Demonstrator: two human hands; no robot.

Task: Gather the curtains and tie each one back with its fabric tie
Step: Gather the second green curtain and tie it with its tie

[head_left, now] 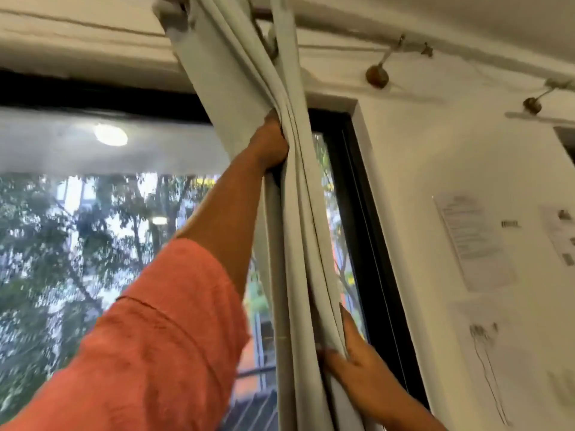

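Left hand [271, 144], arm stretched overhead, grips the bunched curtain [292, 197]; right hand [351, 353] clasps it lower down.

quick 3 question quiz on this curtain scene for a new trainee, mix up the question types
1. True or false: the left hand grips the curtain above the right hand.
2. Which side of the window is the curtain bunched on? A) left B) right C) middle
3. Fill in: the raised arm wears an orange ____.

Key: 1 true; 2 B; 3 sleeve. No fabric tie is visible in this view.
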